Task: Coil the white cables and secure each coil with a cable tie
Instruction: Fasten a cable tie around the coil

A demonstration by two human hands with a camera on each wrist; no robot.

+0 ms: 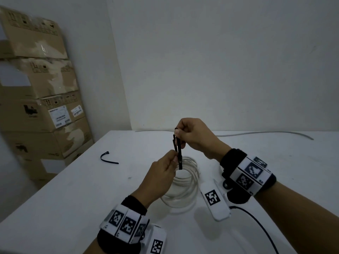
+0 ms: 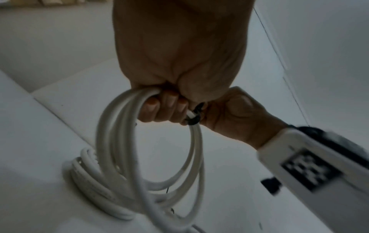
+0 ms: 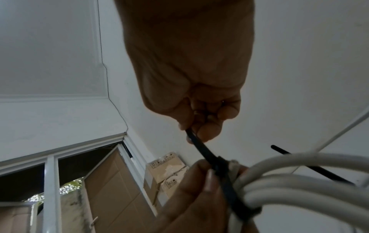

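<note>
A coil of white cable [image 1: 185, 178] hangs partly lifted over the white table [image 1: 73, 195], its lower loops resting on the surface [image 2: 93, 186]. My left hand [image 1: 161, 173] grips the top of the coil [image 2: 127, 100] together with the head of a black cable tie [image 1: 179, 153]. That tie wraps the bundle [image 3: 225, 176]. My right hand [image 1: 192, 134] sits just above and pinches the tie's free tail [image 3: 197, 143], held upward. The tie's head [image 2: 194, 116] shows between both hands.
A second black cable tie [image 1: 108, 158] lies on the table to the left. Another white cable [image 1: 256, 133] runs along the table's far edge by the wall. Stacked cardboard boxes [image 1: 40, 99] stand left of the table. A black wire [image 1: 256, 222] trails from my right wrist.
</note>
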